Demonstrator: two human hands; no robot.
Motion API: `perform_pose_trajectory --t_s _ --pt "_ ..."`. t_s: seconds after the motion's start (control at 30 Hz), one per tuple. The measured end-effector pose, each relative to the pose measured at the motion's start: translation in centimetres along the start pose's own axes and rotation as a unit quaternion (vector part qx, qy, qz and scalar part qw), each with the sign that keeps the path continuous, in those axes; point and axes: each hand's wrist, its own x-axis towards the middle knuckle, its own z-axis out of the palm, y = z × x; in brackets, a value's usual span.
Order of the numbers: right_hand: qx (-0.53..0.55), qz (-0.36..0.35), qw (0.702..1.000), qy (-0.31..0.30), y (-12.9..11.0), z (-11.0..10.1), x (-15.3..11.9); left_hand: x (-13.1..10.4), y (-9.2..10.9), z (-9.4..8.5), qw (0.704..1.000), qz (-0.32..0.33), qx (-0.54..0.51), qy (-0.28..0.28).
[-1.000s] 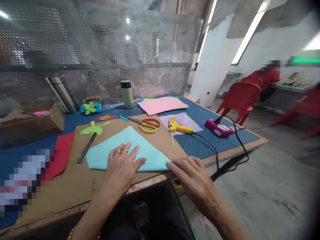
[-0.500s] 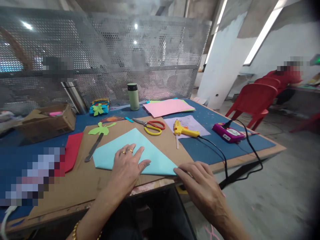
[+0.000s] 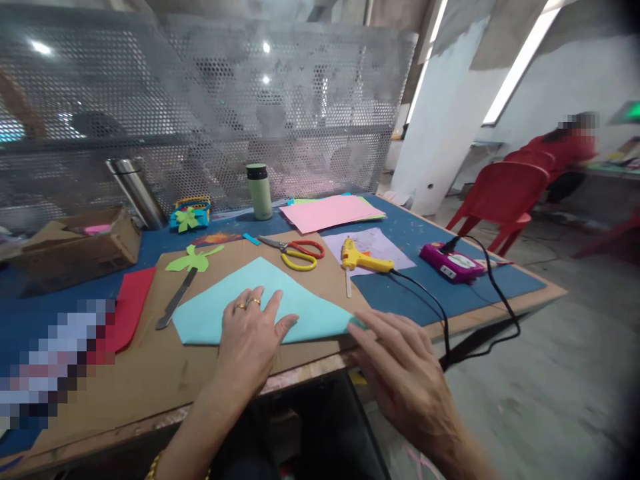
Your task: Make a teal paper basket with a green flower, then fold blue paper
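Observation:
A folded light-blue paper (image 3: 260, 280) lies on brown cardboard (image 3: 145, 373). My left hand (image 3: 253, 333) rests on it with fingers spread, two rings showing. The right corner of the paper is between the fingers of my right hand (image 3: 400, 360), slightly raised. Behind the paper are scissors (image 3: 295, 253) with red and yellow handles. A yellow glue gun (image 3: 367, 259) lies on lilac paper (image 3: 395, 250). To the left, a metal blade (image 3: 177, 298) touches a green paper cutout (image 3: 194, 259).
Red paper (image 3: 134, 307) and a cardboard box (image 3: 83, 250) are at the left. A steel flask (image 3: 137, 193), green bottle (image 3: 259, 192) and pink paper (image 3: 327, 212) stand or lie behind. A purple power block (image 3: 450, 262) with a black cable sits right. A person in red (image 3: 563, 150) sits beyond.
My right hand has lifted the paper's right corner a little and turned it up. The view has shifted slightly, moving the table's items left in the picture. My left hand still lies on the paper.

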Motion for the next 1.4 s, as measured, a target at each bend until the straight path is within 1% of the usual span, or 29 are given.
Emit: perform_pose_trajectory --t_s 0.03,0.1,0.17,0.23,0.4,0.5,0.63,0.73,0.9,1.13,1.27,1.4 --pt "0.001 -0.019 1.000 -0.004 -0.6 0.0 -0.1 0.0 -0.2 0.1 1.000 0.004 -0.001 -0.001" --pt "0.004 -0.056 0.998 -0.034 -1.7 0.3 -0.1 0.0 -0.5 0.3 1.000 0.013 -0.005 -0.002" --pt "0.006 -0.064 0.996 -0.059 -2.4 0.8 0.0 0.0 -0.7 0.5 1.000 0.018 -0.008 -0.003" --pt "0.011 -0.052 0.996 -0.067 -2.6 1.2 0.0 0.0 -0.6 0.4 1.000 0.014 -0.005 -0.004" --pt "0.024 -0.033 0.997 -0.063 -2.6 1.5 -0.5 -0.1 0.1 -0.5 1.000 0.003 0.005 -0.011" --pt "0.021 -0.027 0.997 -0.062 -3.0 1.6 -0.8 -0.1 0.2 -0.8 1.000 0.001 0.018 0.001" --pt "0.014 -0.007 0.998 -0.057 -3.5 1.8 -0.9 0.0 0.0 -0.6 0.999 0.009 0.034 0.018" --pt "0.016 0.005 0.998 -0.061 -3.8 1.9 -0.8 0.0 -0.4 -0.3 0.999 0.017 0.030 0.013" --pt "0.022 0.004 0.997 -0.072 -3.8 1.8 -0.7 0.0 -1.0 0.2 1.000 0.018 0.019 0.015" --pt "0.026 0.015 0.997 -0.075 -3.8 1.8 -0.6 -0.1 -0.9 0.2 1.000 0.012 0.018 0.015" --pt "0.014 0.000 0.997 -0.070 -3.6 2.0 -0.7 0.1 -0.5 0.2 1.000 -0.003 0.017 0.009" --pt "-0.020 -0.046 0.998 -0.036 -2.9 2.7 -1.0 0.3 0.0 -0.3 1.000 -0.017 0.003 -0.008"
